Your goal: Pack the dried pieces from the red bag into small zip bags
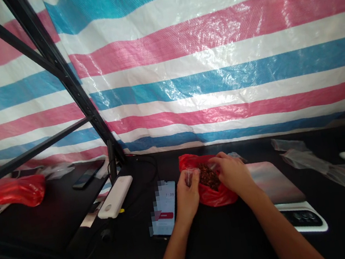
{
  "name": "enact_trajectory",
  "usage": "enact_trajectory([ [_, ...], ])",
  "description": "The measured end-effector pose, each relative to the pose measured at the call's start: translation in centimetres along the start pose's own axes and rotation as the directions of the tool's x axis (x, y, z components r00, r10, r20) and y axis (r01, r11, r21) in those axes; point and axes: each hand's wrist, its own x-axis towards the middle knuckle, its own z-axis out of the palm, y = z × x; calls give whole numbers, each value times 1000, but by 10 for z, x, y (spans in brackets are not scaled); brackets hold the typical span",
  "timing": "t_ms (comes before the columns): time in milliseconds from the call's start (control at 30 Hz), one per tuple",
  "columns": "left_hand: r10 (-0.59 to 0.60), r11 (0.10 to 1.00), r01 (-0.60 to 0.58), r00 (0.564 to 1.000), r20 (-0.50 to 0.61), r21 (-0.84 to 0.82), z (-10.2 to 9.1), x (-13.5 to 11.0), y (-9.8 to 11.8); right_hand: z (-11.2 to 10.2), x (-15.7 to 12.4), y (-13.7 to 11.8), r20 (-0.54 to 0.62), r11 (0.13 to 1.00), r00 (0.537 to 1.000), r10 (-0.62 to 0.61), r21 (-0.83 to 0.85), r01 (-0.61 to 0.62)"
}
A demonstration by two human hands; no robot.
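A red plastic bag (213, 197) lies open on the black table, holding a heap of small brown pieces (208, 176). My left hand (187, 198) is closed on a small clear plastic bag (189, 174) at the red bag's left edge. My right hand (232, 172) reaches over the brown heap with its fingers pinched together; what they hold is too small to make out.
A phone (164, 206) with a lit screen lies left of my left hand. A white power bank (115, 196) sits further left. A white scale (286, 199) stands on the right, clear bags (320, 163) beyond it. Another red bag (13, 192) lies far left. A striped tarp (213, 54) hangs behind.
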Motion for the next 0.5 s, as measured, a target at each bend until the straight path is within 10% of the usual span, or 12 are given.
enact_trajectory([
  [267,155,923,22,893,-422,385,-2,-30,18,1,-4,12,37,988,987,-154,31,153],
  [500,-75,976,105,985,-158,192,9,-66,17,2,-1,7,52,988,987,-154,40,152],
])
